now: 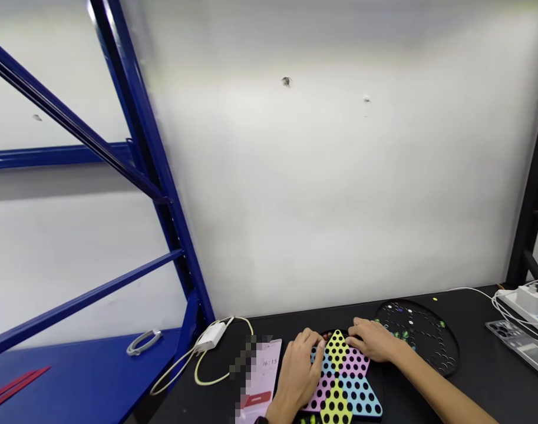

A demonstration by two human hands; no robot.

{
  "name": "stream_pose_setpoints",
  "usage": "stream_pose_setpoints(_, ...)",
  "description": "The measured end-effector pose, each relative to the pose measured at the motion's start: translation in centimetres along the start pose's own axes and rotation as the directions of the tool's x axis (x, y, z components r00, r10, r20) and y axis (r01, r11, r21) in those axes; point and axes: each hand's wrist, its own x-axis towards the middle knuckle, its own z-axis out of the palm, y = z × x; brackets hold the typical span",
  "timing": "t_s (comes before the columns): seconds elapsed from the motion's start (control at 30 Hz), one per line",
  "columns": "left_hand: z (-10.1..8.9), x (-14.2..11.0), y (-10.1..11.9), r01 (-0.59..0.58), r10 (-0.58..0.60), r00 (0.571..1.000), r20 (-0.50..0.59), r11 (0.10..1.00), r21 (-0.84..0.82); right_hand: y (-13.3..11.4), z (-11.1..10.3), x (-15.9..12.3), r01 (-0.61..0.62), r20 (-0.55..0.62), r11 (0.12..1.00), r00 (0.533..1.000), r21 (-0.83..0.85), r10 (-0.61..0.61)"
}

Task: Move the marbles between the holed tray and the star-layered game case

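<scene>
While both hands bend over the black tabletop (472, 383), a star-shaped board (339, 375) sits between them at the near edge of view, its points yellow, pink and blue, dotted with dark holes. Left hand (299, 366) lies over the star's left side, thumb apart from the fingers, hiding much of that side; whether it grips, cannot tell. Right hand (375, 340) at the upper right, fingers bent and bunched near the pink point; grip unclear. Reddish marbles (327, 335) show by the star's top, greenish ones (313, 419) below.

Surroundings: round black tray (448, 359) just right of the right hand, partly screened by hand and forearm, with scattered coloured marbles (401, 335) inside. Phone (267, 365) beside the left hand, screen reading 16:15, its left part lost in blocky blur. White adapter (212, 335) and looped cable (198, 377) farther left.

Right edge: power strip (516, 305) tangled in white cords, clear-looking case (522, 344) in front. Far left, blue surface (92, 377) bearing a grey coil (142, 343) and red strips (16, 388); blue frame (156, 141) rises between, against a pocked white wall (339, 188).
</scene>
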Motion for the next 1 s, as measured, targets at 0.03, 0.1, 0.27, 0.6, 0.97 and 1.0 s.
stream_pose_setpoints(0.03,0.0,0.0,0.0,-0.001,0.001,1.0,0.002,1.0,0.002,0.0,0.0,-0.1,0.002,0.002,1.0,1.0,-0.012,-0.002)
stream_pose_setpoints(0.1,-0.1,0.0,0.1,-0.005,0.005,1.0,0.002,1.0,0.005,-0.1,0.0,-0.1,0.005,0.001,0.999,1.0,-0.033,-0.005)
stream_pose_setpoints(0.27,-0.2,-0.1,0.1,-0.014,0.015,1.0,-0.015,1.0,0.017,-0.2,0.2,-0.1,-0.008,-0.017,0.999,1.0,-0.048,0.008)
stream_pose_setpoints(0.6,-0.1,0.0,0.1,-0.03,0.03,0.999,-0.017,1.0,0.002,-0.3,1.1,-0.1,-0.019,-0.073,0.998,0.997,-0.063,0.015)
stream_pose_setpoints(0.97,-1.0,-0.1,1.2,0.083,-0.091,0.995,0.045,0.983,0.166,7.4,-2.6,-4.8,-0.356,-0.489,0.932,0.802,0.067,0.342)
stream_pose_setpoints(1.0,-1.0,-0.2,1.4,0.086,-0.102,0.992,0.068,0.976,0.2,8.2,-2.6,-5.5,-0.377,-0.472,0.925,0.806,0.054,0.356)
